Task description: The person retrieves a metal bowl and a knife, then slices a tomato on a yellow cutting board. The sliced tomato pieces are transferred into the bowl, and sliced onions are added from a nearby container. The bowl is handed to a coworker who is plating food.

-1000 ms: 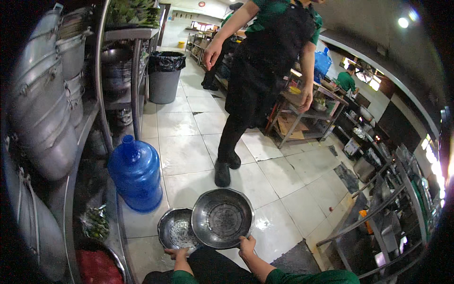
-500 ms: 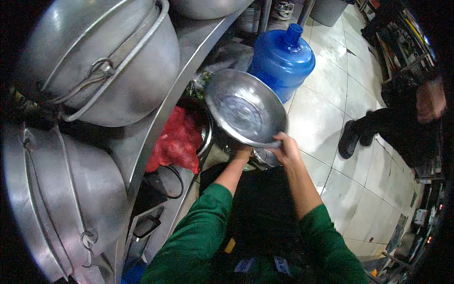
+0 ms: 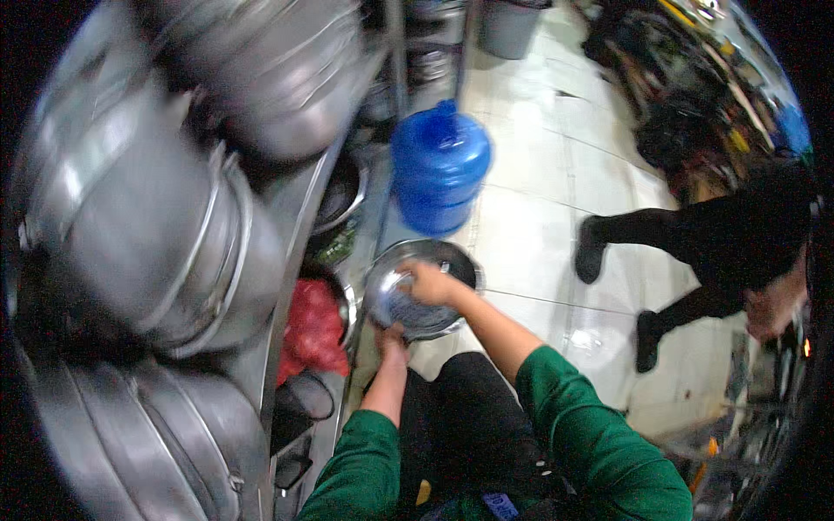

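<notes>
Our left hand (image 3: 391, 337) grips the near rim of the steel bowl (image 3: 417, 291) low over the tiled floor (image 3: 539, 217). Our right hand (image 3: 426, 282), arm bent, seems curled inside it. Beyond stands a blue water jug (image 3: 439, 165).

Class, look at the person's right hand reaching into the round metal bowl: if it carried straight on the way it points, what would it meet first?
Probably the inner wall of the round metal bowl; the right hand points left into it. Depth is blurred.

Right hand (image 3: 427, 282) inside a steel bowl (image 3: 417, 291), left hand (image 3: 391, 334) at its rim.
</notes>
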A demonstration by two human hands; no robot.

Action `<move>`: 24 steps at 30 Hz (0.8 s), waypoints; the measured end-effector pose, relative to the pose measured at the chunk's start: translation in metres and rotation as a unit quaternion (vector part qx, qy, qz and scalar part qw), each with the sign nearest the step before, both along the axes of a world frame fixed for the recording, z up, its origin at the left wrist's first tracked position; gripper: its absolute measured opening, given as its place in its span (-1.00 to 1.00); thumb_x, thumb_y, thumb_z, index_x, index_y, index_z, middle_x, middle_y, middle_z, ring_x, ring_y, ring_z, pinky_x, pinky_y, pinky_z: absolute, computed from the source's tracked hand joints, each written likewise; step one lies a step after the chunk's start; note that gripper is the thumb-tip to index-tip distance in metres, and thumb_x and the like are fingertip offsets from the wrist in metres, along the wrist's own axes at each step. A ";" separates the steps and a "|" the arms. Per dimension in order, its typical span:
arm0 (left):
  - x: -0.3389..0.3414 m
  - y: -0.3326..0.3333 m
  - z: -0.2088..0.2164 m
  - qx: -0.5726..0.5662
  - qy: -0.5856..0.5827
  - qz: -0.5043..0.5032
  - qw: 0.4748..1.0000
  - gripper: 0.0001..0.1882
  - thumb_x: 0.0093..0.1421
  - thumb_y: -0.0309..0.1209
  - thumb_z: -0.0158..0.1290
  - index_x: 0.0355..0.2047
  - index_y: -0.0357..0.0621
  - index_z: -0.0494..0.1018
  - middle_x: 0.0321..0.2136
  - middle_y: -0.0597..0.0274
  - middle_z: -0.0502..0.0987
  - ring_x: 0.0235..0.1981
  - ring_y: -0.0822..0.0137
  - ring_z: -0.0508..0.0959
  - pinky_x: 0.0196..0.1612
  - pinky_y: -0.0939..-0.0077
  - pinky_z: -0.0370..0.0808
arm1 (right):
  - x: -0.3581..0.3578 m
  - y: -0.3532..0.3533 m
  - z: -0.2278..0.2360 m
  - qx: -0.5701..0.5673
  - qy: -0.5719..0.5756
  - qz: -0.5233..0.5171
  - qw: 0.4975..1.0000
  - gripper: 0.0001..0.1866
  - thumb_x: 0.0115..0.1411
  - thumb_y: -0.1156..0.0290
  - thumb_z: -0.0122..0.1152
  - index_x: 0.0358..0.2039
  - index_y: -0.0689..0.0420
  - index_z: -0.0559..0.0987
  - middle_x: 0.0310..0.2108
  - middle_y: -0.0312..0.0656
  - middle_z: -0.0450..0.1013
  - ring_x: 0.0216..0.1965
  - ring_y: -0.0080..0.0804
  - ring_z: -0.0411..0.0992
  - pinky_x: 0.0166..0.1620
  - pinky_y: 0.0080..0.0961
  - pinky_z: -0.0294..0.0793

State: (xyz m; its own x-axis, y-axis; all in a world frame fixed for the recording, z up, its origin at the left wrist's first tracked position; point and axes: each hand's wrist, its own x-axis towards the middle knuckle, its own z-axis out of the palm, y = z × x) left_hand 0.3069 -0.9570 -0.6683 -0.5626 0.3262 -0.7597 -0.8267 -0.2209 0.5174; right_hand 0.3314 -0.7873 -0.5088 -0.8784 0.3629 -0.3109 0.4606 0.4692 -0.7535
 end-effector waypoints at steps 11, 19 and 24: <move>0.103 0.036 0.278 -0.128 -0.052 -0.200 0.970 -0.89 0.01 -0.46 -0.01 -0.60 -0.11 0.29 -0.61 0.27 0.29 -0.59 0.34 0.29 -0.37 0.41 0.33 | 0.240 -0.080 0.195 0.296 -0.142 -0.012 0.945 -0.51 0.00 0.23 0.23 -0.05 0.05 0.37 -0.06 -0.19 0.36 0.13 -0.12 0.20 0.10 0.40 -0.02; 0.192 0.018 0.474 -0.075 -0.007 -0.654 0.753 -0.81 0.15 -0.37 0.00 -0.25 -0.16 0.35 -0.30 0.17 0.43 -0.25 0.25 0.48 -0.16 0.25 0.48 | 0.389 -0.170 0.309 0.038 -0.108 -0.441 0.890 -0.72 0.18 0.16 -0.03 -0.22 0.07 0.45 -0.21 -0.05 0.44 -0.08 -0.04 0.37 -0.03 0.01 0.23; 0.188 -0.017 0.457 0.003 0.074 -0.833 0.549 -0.46 0.17 -0.31 -0.01 0.15 -0.11 0.15 -0.06 0.07 0.38 -0.11 0.11 0.46 -0.11 0.13 0.46 | 0.479 -0.285 0.333 -0.036 -0.194 -0.657 0.727 -0.69 0.19 0.10 -0.03 -0.23 0.05 0.47 -0.16 0.00 0.44 -0.07 0.01 0.38 -0.15 0.10 0.23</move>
State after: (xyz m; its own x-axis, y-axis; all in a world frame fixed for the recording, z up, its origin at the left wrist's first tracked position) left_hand 0.4949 -0.9742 -0.2115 0.4643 0.4835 -0.7421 0.1658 0.7756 0.6091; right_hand 0.8108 -1.0726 -0.1759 0.3718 0.7803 -0.5030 0.6604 -0.6031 -0.4474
